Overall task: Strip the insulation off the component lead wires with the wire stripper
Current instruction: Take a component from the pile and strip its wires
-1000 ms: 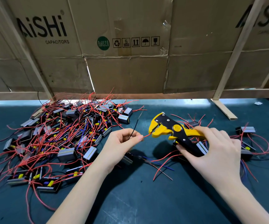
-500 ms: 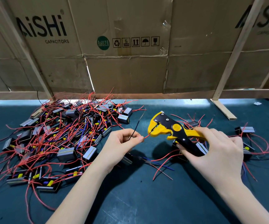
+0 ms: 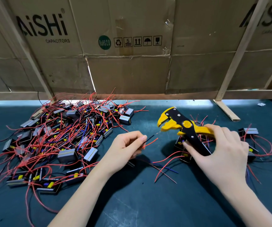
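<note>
Gaping wire stripper (image 3: pixel 179 126) — black wire (image 3: pixel 150 138) freed

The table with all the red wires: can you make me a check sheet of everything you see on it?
Surface: dark teal table mat, bare near the front edge.
Job's things: yellow and black wire stripper, jaws apart; thin black lead wire with a bare tip just short of them; short red lead wire beside it.
Clutter: big pile of small grey box components; smaller group of components at right.
Grippers: left hand pinches both leads; right hand grips the stripper handles.
Cables: tangled red leads, a few blue.
Surroundings: brown cardboard wall on wooden slats.
</note>
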Tool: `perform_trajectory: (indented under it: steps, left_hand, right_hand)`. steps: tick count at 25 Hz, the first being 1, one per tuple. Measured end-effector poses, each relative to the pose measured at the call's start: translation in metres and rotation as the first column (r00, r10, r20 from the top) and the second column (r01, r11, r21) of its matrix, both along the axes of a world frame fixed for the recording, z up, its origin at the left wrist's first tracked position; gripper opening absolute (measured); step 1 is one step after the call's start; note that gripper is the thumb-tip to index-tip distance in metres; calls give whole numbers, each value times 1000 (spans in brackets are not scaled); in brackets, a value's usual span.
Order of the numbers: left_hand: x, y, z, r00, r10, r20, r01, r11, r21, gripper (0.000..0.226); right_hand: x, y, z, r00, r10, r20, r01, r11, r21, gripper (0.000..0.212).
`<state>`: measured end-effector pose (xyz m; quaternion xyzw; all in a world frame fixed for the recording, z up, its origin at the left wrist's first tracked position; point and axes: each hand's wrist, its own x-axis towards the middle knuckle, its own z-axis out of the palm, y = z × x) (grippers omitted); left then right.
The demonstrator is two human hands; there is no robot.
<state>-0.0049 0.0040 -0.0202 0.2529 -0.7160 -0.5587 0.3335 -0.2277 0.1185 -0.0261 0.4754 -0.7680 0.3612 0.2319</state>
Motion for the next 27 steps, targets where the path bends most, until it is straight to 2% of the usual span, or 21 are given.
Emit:
perform_trajectory:
  steps: [6, 9, 11, 14, 16, 17, 19, 21, 24, 27]
  left_hand:
    - [0, 0, -1, 1000, -15, -17, 16, 1000, 26, 29]
    - [0, 1, 0, 1000, -6, -19, 7, 1000, 16, 28]
    - [1, 1, 1, 1000, 5, -24, -5, 1000, 5, 26]
    - [2, -1, 2, 999, -3, -35, 2, 1000, -26, 23]
    - [3, -2, 1, 1000, 14, -10, -14, 998, -63, 24]
    - [3, -2, 1, 1000, 25, 6, -25, 996, -82, 26]
    - [3, -3, 0, 999, 39, 24, -37, 994, -102, 27]
    - [2, -3, -1, 999, 39, 23, -37, 994, -101, 27]
    - [0, -1, -1, 1000, 2, -22, -2, 999, -42, 26]
    - [-2, 2, 1, 999, -26, -38, 27, 999, 23, 26]
  right_hand:
    - [4, -1, 0, 999, 50, -21, -50, 999, 12, 64]
    - [8, -1, 2, 977, 163, 135, -154, 985, -76, 58]
    - [8, 1, 6, 890, 317, 327, -264, 945, -195, 50]
    - [3, 5, 13, 688, 498, 527, -370, 866, -335, 33]
    - [-2, 5, 14, 568, 549, 613, -425, 833, -353, 32]
    - [-4, 5, 15, 552, 547, 630, -450, 831, -327, 38]
    - [-7, 4, 13, 600, 501, 624, -453, 855, -252, 42]
    - [-8, 5, 13, 714, 405, 572, -385, 909, -162, 42]
    - [-10, 5, 11, 919, 174, 354, -211, 975, 71, 56]
    - [-6, 2, 4, 988, 112, 106, -134, 964, 232, 55]
